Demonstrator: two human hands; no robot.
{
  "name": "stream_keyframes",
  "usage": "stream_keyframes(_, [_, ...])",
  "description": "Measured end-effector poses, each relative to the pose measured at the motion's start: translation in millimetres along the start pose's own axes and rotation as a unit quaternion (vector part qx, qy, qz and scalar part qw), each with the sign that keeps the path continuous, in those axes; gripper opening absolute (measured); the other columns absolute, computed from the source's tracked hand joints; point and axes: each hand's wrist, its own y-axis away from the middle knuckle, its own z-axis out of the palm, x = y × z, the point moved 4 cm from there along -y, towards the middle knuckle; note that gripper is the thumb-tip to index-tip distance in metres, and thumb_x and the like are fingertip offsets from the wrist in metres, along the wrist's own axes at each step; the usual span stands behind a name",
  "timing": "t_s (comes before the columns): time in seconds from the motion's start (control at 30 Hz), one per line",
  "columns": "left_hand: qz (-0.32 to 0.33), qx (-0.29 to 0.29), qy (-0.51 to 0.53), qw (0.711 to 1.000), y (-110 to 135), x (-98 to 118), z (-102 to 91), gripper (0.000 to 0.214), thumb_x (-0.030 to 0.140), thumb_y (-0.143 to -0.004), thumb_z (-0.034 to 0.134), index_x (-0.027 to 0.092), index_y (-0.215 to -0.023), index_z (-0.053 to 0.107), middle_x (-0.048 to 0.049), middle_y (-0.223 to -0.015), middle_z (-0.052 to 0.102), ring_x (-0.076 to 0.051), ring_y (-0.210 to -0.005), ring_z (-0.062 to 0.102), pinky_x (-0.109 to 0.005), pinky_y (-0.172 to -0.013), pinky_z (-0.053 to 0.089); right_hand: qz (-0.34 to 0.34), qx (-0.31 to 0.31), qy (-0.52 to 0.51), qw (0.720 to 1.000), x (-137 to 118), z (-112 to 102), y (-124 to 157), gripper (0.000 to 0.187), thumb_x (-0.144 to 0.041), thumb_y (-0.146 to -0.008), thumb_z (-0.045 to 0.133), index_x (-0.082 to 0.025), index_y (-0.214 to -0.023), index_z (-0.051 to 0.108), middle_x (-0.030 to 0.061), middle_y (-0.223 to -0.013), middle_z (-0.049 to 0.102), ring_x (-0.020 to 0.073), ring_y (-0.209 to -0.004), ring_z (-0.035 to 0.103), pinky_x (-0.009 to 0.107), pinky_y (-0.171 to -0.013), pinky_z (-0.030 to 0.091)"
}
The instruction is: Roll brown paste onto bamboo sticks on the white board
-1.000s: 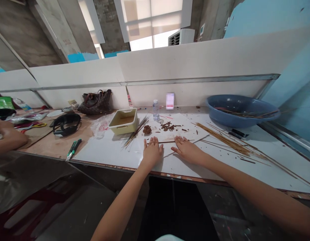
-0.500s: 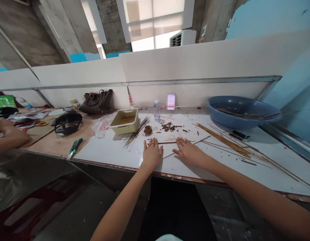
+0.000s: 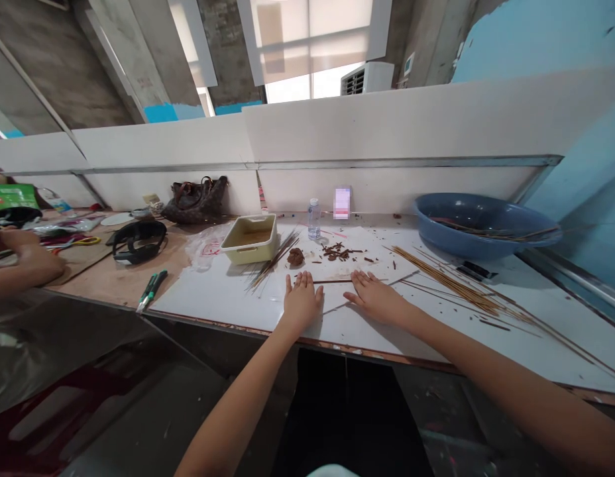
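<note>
Stick (image 3: 333, 281), thin and dark, lies flat on the white desk (image 3: 228, 298) at mid-frame, running between the fingertips of both hands. The left hand (image 3: 301, 301) and right hand (image 3: 374, 298) rest palm down with fingers stretched flat, gripping nothing; whether the fingertips touch the stick I cannot tell. It looks light, stiff but easily snapped, and likely to roll, so a gentle pinch near its middle seems safest. Just above it sit a brown lump (image 3: 295, 257) and loose bits (image 3: 337, 251). A pale bundle (image 3: 447, 279) lies toward the right of the frame.
</note>
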Motion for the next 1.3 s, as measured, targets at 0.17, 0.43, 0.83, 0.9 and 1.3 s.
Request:
stream_keyframes(0.17, [0.003, 0.022, -0.001, 1.0, 21.6, 3.2, 3.4, 0.07, 0.042, -0.117, 0.025, 0.003, -0.173, 0.039, -0.0209, -0.179, 0.04, -0.032, -0.171, 0.033, -0.058, -0.143, 0.018, -0.006, 0.021, 0.01, 1.0, -2.2, 5.5, 9.4, 0.09, -0.071, -0.115, 0.025, -0.004, -0.173, 0.041, 0.0282, -0.175, 0.043, 0.0387, -0.167, 0.039, 0.058, -0.137, 0.033])
stream_keyframes(0.43, [0.007, -0.002, -0.008, 1.0, 21.4, -3.8, -0.8, 0.066, 0.042, -0.117, 0.027, 0.011, -0.172, 0.044, -0.0181, -0.177, 0.042, -0.03, -0.17, 0.036, -0.059, -0.142, 0.018, -0.011, 0.007, 0.008, 1.0, -0.6, 6.8, 6.3, 0.088, -0.067, -0.115, 0.029, 0.0, -0.171, 0.043, 0.032, -0.172, 0.045, 0.041, -0.164, 0.043, 0.061, -0.135, 0.036])
stream_keyframes(0.83, [0.005, 0.037, -0.012, 0.999, 49.4, -1.5, 8.7, 0.067, 0.041, -0.117, 0.026, 0.008, -0.174, 0.041, -0.0191, -0.177, 0.043, -0.032, -0.169, 0.037, -0.059, -0.143, 0.016, -0.033, 0.018, 0.013, 0.999, -0.9, 15.6, 35.9, 0.087, -0.066, -0.115, 0.032, -0.001, -0.172, 0.042, 0.0296, -0.174, 0.043, 0.0398, -0.163, 0.045, 0.059, -0.136, 0.037])
stream_keyframes(0.9, [0.0, 0.025, -0.009, 1.0, 40.0, -1.6, 5.5, 0.068, 0.041, -0.117, 0.027, 0.007, -0.173, 0.042, -0.0203, -0.177, 0.043, -0.032, -0.169, 0.037, -0.059, -0.143, 0.017, -0.027, 0.012, 0.019, 0.999, -0.5, 10.9, 27.6, 0.089, -0.067, -0.115, 0.028, 0.001, -0.171, 0.043, 0.0308, -0.174, 0.042, 0.0394, -0.164, 0.043, 0.058, -0.136, 0.036])
stream_keyframes(1.3, [-0.008, 0.055, -0.016, 0.998, 50.3, -6.0, 2.4, 0.066, 0.04, -0.116, 0.028, 0.01, -0.172, 0.046, -0.0167, -0.178, 0.043, -0.032, -0.171, 0.032, -0.059, -0.142, 0.018, -0.014, 0.031, -0.009, 0.999, -0.4, 16.0, 38.7, 0.094, -0.071, -0.114, 0.022, -0.002, -0.175, 0.034, 0.0259, -0.179, 0.036, 0.0387, -0.167, 0.038, 0.057, -0.138, 0.032])
